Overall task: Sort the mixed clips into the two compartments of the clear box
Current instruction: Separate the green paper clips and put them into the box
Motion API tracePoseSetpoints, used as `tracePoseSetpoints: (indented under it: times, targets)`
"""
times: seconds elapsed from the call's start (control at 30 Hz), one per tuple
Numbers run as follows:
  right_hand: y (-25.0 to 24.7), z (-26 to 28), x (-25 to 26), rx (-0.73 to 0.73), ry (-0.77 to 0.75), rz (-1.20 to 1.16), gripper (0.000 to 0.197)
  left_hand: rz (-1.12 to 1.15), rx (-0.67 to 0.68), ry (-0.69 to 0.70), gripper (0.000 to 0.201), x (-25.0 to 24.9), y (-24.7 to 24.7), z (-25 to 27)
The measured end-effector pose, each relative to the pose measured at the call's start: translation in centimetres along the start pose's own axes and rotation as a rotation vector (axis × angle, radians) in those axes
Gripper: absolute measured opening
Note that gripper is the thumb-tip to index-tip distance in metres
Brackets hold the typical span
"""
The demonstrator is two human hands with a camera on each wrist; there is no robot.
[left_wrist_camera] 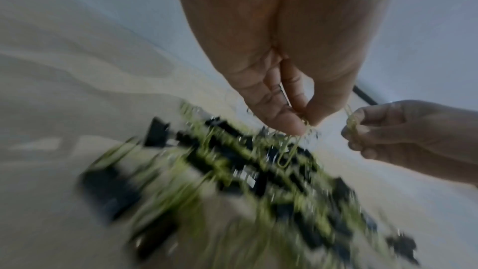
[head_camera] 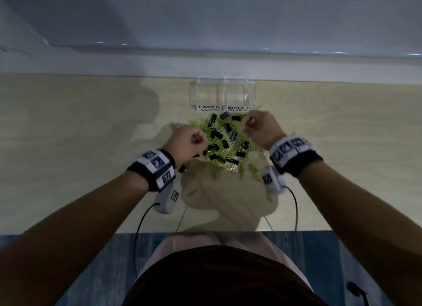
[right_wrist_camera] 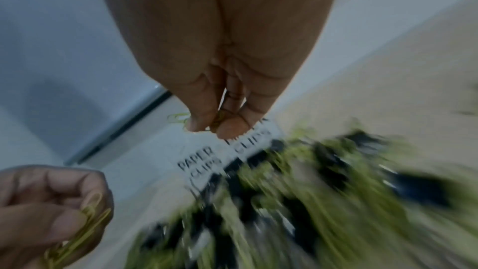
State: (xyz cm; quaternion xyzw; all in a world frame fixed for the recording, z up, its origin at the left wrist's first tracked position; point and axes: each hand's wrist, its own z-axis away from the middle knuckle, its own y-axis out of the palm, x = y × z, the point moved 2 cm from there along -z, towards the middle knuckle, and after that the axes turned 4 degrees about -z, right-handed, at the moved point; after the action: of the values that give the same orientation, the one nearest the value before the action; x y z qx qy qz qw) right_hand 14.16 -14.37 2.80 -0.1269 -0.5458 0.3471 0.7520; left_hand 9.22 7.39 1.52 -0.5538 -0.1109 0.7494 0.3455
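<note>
Your two hands are above one mixed pile (head_camera: 225, 143) of green paper clips and black binder clips, which lies on the pale table (head_camera: 80, 132) just in front of the clear box (head_camera: 222, 93). The box has two compartments, each with one label on its front: "PAPER CLIPS" (head_camera: 209, 108) on the left and "BINDER CLIPS" (head_camera: 238, 109) on the right; I cannot tell if any clip is already inside. Your left hand (head_camera: 187, 143) has the fingers curled and it pinches a small bunch of green paper clips (left_wrist_camera: 289, 150), at least two, which hang down from the fingertips. Your right hand (head_camera: 260, 128) also pinches green paper clips (right_wrist_camera: 178, 119) between thumb and fingers; their number I cannot count. In the pile I count about fifteen black binder clips in the head view, and the green ones are too many and too tangled for counting. Several single green clips lie apart, nearer to you.
</note>
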Motion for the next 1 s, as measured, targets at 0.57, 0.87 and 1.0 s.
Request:
tracePoseSetpoints:
  times: [0.57, 0.87, 1.0]
  targets:
    - [0.0, 0.3, -1.2, -0.017, -0.08, 0.319, 0.012, -0.289, -0.198, 0.092, 0.009, -3.5, -0.6, -4.7]
    - [3.7, 9.6, -8.8, 0.014, 0.158, 0.261, 0.057, -0.525, 0.071, -0.076, 0.054, 1.6, 6.8, 3.1]
    - [6.2, 8.9, -6.8, 0.024, 0.069, 0.336, 0.053, -0.545, -0.024, -0.123, 0.064, 1.1, 8.4, 1.9]
